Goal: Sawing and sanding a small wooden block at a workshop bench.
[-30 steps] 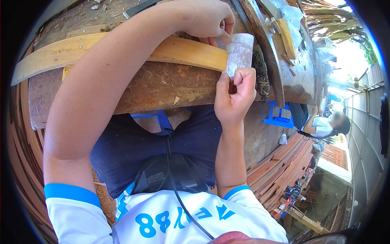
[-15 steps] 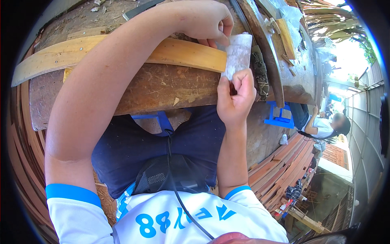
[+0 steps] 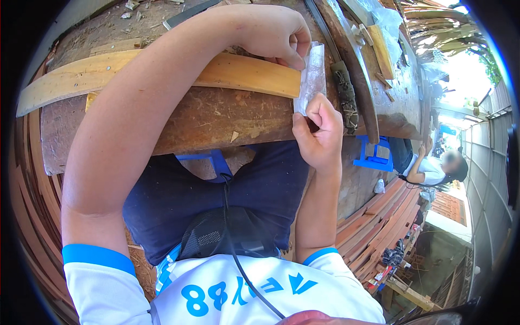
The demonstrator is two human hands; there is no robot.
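A light yellow wooden board [image 3: 250, 76] lies along the scratched brown bench [image 3: 216, 119]. At its right end is a whitish, mottled sheet [image 3: 312, 73], narrow and apparently folded. My left hand [image 3: 290, 40] arches over the board, fingers curled and pinched at the sheet's upper end. My right hand [image 3: 319, 132] is closed on the sheet's lower end near the bench's front edge. Just right of the sheet lie a dark, ragged bundle [image 3: 345, 97] and a long dark curved plank [image 3: 362, 73].
A person [image 3: 433, 168] in a white shirt sits at the right by a blue plastic stool [image 3: 372, 157]. Reddish planks [image 3: 379, 225] are stacked lower right, more at the far left. Clear plastic [image 3: 387, 30] and wood scraps lie on the bench's back right. A metal fence [image 3: 482, 162] runs along the right.
The sheet has narrowed, as if folded over toward the board's end. My left fingertips have moved slightly down, and my right hand has shifted a little right and down with the sheet.
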